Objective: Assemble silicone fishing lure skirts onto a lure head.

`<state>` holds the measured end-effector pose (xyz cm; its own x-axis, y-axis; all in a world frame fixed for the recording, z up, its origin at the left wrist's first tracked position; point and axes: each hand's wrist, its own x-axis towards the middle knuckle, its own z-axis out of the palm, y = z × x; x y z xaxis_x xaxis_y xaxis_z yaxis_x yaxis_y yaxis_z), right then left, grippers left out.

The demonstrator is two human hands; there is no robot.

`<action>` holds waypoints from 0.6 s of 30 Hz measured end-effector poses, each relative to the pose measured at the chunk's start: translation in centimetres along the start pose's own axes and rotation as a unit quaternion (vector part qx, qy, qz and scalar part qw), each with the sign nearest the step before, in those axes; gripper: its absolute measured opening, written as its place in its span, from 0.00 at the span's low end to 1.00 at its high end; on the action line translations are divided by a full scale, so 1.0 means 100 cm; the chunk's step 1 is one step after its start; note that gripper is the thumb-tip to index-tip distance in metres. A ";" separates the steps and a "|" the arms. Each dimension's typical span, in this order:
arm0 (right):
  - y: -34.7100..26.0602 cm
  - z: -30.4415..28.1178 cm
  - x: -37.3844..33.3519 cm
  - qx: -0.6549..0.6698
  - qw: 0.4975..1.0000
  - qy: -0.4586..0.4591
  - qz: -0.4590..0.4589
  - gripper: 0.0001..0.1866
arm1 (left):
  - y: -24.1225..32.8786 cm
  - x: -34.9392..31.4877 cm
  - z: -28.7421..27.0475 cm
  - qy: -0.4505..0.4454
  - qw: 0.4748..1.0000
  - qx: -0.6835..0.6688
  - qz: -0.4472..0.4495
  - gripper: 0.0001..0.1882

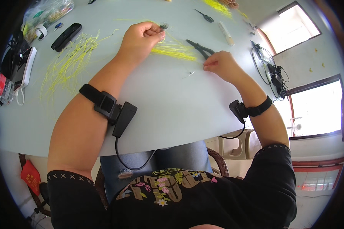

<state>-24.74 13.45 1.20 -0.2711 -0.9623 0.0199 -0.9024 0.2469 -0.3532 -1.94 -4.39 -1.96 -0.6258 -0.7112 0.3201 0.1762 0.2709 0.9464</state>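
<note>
My left hand [143,36] is closed in a pinch beside a small dark clump [164,26] of fine pieces. What sits between its fingertips is too small to make out; a thin yellow strand curls just below them. A bundle of yellow strands [176,51] lies on the table to the right of that hand. My right hand [221,65] has thumb and fingers pressed together, and anything in them is hidden. Dark-handled pliers [199,47] lie right by its knuckles, tip pointing left; I cannot tell if they touch. A short pale thread [190,73] lies left of the right fingertips.
More yellow strands with dark ends [72,61] spread on the left of the table [172,110]. Behind them lies a black case [66,37]. Small dark snips [205,16] and a whitish tube [226,33] are farther back. Black cables [275,74] bunch at the right edge.
</note>
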 end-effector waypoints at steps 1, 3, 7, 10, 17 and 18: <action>-0.002 0.003 0.001 0.001 1.000 -0.002 -0.002 0.07 | -0.001 0.000 0.000 0.003 1.000 0.006 0.011 0.07; -0.004 0.008 0.002 -0.032 0.999 0.023 -0.036 0.06 | -0.001 0.000 0.000 0.006 1.000 0.011 0.021 0.07; -0.004 0.016 0.005 -0.114 0.992 0.026 -0.046 0.06 | 0.001 -0.001 0.000 0.004 1.000 0.022 0.016 0.08; -0.006 0.017 0.005 -0.128 0.991 0.024 -0.040 0.07 | -0.001 -0.001 0.000 0.010 0.999 0.024 0.018 0.08; -0.007 -0.031 0.006 0.120 0.992 -0.012 0.027 0.05 | -0.008 0.001 0.003 0.004 1.000 0.015 0.021 0.08; -0.014 -0.043 0.008 0.190 0.981 -0.012 0.045 0.05 | -0.009 0.001 0.002 0.004 1.000 0.012 0.021 0.08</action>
<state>-25.13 12.86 5.75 -0.3323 -0.9419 -0.0490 -0.6838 0.2763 -0.6753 -2.30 -4.64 -2.80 -0.6119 -0.7041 0.3602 0.1832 0.3168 0.9306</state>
